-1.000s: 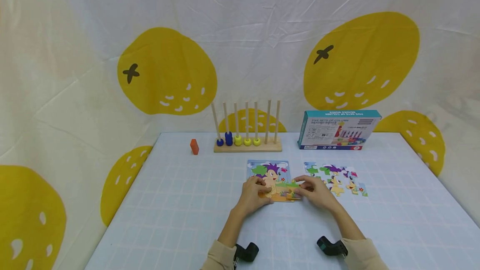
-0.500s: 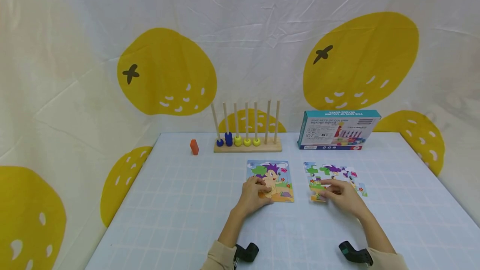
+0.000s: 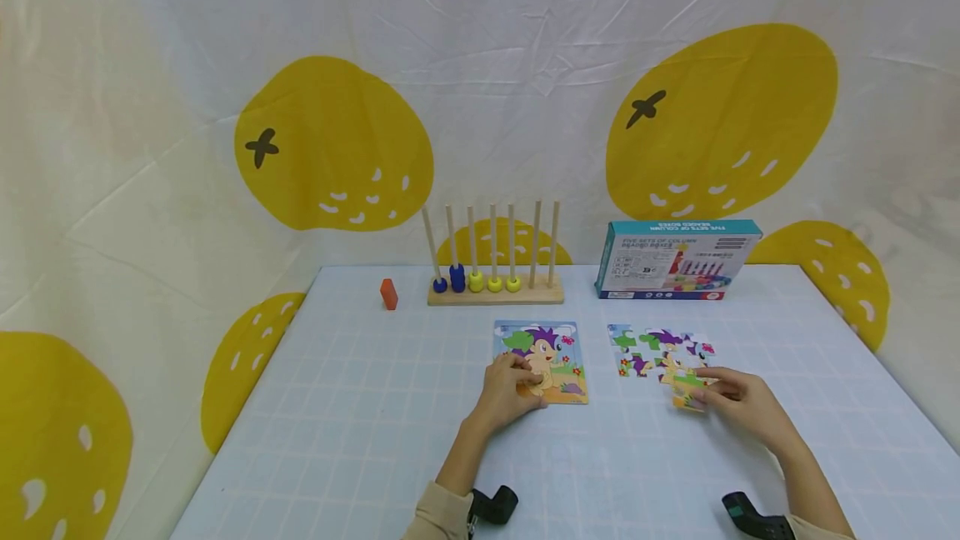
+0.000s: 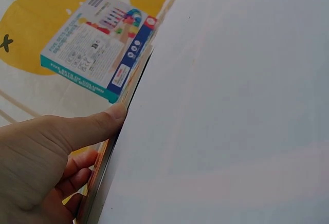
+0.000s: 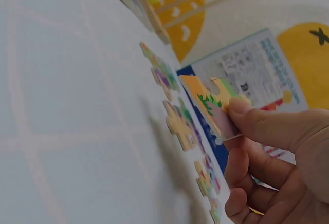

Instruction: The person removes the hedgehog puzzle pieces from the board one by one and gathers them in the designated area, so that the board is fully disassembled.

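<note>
With our right hand (image 3: 742, 407) we pinch a puzzle piece (image 3: 686, 397), raised off the table (image 3: 592, 465) beside the loose pieces (image 3: 663, 340); our left hand (image 3: 504, 392) grips the puzzle board (image 3: 557, 353) at its near-left corner. We could drop the piece if the pinch slackens, or scatter the others by sweeping low. On the box (image 3: 675, 267) we read "FIVE SETS OF COLUMN BEADED BOXES".

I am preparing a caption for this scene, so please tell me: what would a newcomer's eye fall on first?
Probably the large yellow shapes on the pale backdrop behind the table. Next, perhaps, comes the wooden peg stand with blue and yellow beads near the table's far edge. Nearer, the right hand pinches a puzzle piece beside the loose pieces, while the left hand holds the puzzle board.
</note>
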`<state>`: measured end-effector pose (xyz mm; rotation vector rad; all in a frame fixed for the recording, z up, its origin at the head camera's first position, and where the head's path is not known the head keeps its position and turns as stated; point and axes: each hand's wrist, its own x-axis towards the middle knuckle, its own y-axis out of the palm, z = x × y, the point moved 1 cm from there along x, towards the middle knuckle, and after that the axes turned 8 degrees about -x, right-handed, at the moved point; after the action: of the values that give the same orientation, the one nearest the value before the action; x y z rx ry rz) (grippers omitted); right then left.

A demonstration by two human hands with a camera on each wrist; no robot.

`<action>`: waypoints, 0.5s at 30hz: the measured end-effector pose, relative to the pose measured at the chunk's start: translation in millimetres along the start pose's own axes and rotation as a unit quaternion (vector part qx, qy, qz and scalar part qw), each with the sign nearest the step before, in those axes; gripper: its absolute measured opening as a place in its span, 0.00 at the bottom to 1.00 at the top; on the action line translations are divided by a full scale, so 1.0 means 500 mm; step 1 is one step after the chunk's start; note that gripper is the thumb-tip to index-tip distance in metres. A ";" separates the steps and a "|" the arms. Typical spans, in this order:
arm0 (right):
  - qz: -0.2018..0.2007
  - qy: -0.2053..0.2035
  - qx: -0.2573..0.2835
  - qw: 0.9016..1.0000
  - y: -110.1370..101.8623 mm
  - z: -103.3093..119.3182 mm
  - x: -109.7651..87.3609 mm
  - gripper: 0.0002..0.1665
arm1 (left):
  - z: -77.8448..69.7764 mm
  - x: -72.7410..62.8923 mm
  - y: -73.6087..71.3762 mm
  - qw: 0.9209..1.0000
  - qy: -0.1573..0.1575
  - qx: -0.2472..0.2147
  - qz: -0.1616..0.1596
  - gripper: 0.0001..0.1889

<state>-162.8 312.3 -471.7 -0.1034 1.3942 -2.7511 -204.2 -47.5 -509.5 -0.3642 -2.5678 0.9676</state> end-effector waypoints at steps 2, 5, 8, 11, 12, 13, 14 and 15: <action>0.003 0.012 -0.005 1.000 -0.010 -0.011 -0.006 0.24 | -0.001 0.000 0.000 1.000 -0.002 -0.001 0.002 0.16; 0.007 0.028 -0.016 0.999 -0.024 -0.027 -0.016 0.26 | -0.002 0.000 -0.001 1.000 -0.011 -0.002 0.006 0.16; 0.007 0.045 -0.029 0.999 -0.037 -0.045 -0.025 0.27 | -0.003 0.001 -0.001 1.000 -0.017 -0.001 0.008 0.16; 0.009 0.062 -0.036 0.997 -0.049 -0.064 -0.033 0.29 | -0.005 0.001 -0.001 1.000 -0.017 0.001 0.009 0.16; 0.012 0.069 -0.039 0.997 -0.052 -0.070 -0.036 0.30 | -0.005 0.001 -0.002 1.000 -0.017 0.002 0.009 0.16; 0.015 0.076 -0.042 0.996 -0.055 -0.076 -0.039 0.32 | -0.005 0.001 -0.002 1.000 -0.016 0.003 0.009 0.16; 0.018 0.081 -0.044 0.996 -0.058 -0.083 -0.041 0.32 | -0.005 0.001 -0.002 1.000 -0.013 0.003 0.008 0.16; 0.021 0.084 -0.047 0.995 -0.061 -0.088 -0.044 0.33 | -0.005 0.001 -0.002 1.000 -0.011 0.004 0.008 0.16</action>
<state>-145.2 367.4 -473.9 0.1566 1.5463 -2.7153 -203.6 -46.6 -507.1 -0.3746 -2.5833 0.9919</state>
